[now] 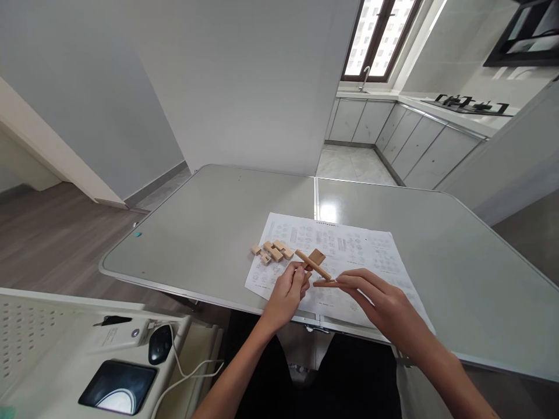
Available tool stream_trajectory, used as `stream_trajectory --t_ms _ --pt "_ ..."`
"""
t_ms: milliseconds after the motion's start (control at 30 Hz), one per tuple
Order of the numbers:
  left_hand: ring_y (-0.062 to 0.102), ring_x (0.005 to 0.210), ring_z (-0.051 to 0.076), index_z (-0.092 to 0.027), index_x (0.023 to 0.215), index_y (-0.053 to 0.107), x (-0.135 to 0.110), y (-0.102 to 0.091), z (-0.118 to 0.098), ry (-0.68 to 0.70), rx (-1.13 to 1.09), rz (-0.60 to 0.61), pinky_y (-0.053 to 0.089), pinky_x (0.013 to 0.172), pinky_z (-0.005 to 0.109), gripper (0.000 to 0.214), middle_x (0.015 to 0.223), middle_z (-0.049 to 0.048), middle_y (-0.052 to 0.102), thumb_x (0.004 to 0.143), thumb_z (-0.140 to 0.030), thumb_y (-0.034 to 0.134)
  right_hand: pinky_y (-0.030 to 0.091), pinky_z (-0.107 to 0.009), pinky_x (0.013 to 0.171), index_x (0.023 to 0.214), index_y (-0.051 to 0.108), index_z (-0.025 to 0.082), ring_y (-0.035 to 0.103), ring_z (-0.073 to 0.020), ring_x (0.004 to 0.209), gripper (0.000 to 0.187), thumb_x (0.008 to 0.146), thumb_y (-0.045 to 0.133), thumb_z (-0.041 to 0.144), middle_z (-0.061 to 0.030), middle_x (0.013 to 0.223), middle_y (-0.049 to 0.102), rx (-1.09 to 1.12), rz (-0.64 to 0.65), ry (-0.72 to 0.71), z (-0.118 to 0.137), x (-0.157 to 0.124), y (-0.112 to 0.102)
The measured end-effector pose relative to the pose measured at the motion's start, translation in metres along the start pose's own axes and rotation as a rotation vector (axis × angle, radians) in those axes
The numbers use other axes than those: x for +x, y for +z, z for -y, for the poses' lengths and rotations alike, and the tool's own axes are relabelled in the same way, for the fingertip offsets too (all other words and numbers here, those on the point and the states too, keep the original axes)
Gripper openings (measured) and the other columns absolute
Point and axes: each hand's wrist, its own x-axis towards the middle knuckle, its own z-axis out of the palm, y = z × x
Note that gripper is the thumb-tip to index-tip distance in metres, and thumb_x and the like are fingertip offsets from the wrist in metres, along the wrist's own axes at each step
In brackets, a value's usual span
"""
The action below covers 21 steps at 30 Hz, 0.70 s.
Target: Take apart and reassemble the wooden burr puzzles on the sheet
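Note:
Over a printed paper sheet (375,247), my left hand (286,291) is closed around wooden puzzle pieces. A long wooden bar (314,265) slants across a wider, darker piece (318,256) at its fingertips. My right hand (384,299) pinches another slim wooden piece (324,284) between thumb and fingers. That piece lies close below the lower end of the slanting bar; whether they touch I cannot tell. Several loose notched wooden blocks (273,251) sit on the left edge of the sheet and the table beside it. My fingers partly hide the held pieces.
The grey folding table (209,233) has a seam (315,198) down its middle. At lower left, a white cart (52,349) bears a smartphone (119,387), a black mouse (160,344), a white device (126,334) and a cable (177,349). A wall (244,87) stands behind the table.

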Motion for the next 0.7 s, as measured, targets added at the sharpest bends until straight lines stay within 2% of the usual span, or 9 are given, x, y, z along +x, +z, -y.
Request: stream_trajectory --t_ms 200,433,700 --pt "0.031 0.065 0.012 -0.018 0.109 0.055 -0.003 0.001 -0.005 -0.003 0.026 0.035 0.026 0.056 0.025 0.038 0.073 -0.0048 0.034 0.106 -0.054 0.044 0.062 -0.032 0.074 0.123 0.062 0.027 0.075 -0.0211 0.092 0.021 0.108 0.051 0.018 -0.0058 0.110 0.073 -0.053 0.031 -0.043 0.001 0.005 -0.006" --pt "0.030 0.064 0.013 -0.017 0.115 0.056 -0.005 0.001 -0.011 -0.019 0.065 0.055 0.028 0.058 0.026 0.042 0.072 -0.0046 0.035 0.107 -0.055 0.040 0.060 -0.031 0.070 0.137 0.062 0.030 0.074 -0.0200 0.090 0.043 0.107 0.039 0.010 -0.0061 0.118 0.072 -0.115 0.109 -0.070 0.001 0.007 -0.014" --pt "0.036 0.063 0.013 -0.016 0.117 0.057 -0.004 0.002 -0.008 0.047 0.184 0.047 0.032 0.059 0.026 0.044 0.072 -0.0043 0.038 0.108 -0.054 0.039 0.062 -0.029 0.070 0.119 0.071 0.026 0.077 -0.0197 0.088 0.032 0.105 0.047 0.010 -0.0061 0.109 0.077 -0.160 0.005 -0.166 -0.004 0.009 -0.020"
